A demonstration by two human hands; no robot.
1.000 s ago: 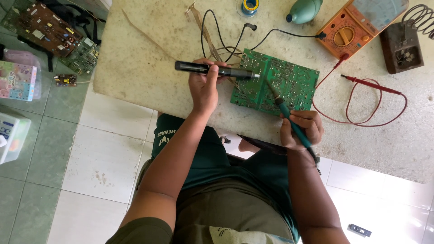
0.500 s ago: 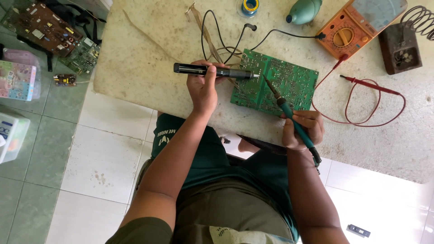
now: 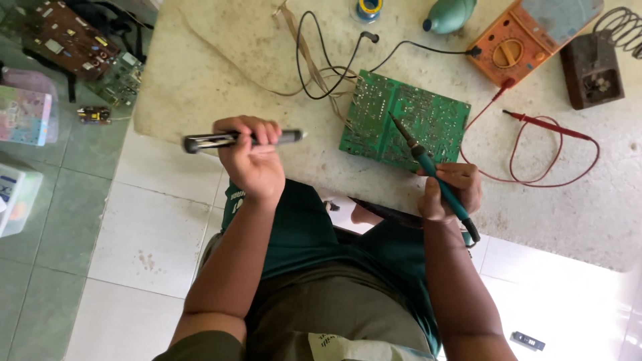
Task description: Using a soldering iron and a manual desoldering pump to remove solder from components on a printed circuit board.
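On the pale stone worktop point(image 3: 200, 73), near its front edge, lies the green circuit board point(image 3: 404, 122). My right hand point(image 3: 449, 190) grips the soldering iron point(image 3: 428, 164), tip on the board; I'd keep that steady. My left hand point(image 3: 253, 155) clasps the desoldering pump point(image 3: 241, 139), nozzle short of the board.

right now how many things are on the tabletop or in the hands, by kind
green circuit board: 1
soldering iron, in right hand: 1
desoldering pump, in left hand: 1
orange multimeter: 1
red probe lead: 1
soldering iron stand: 1
solder spool: 1
green rubber bulb: 1
total: 8
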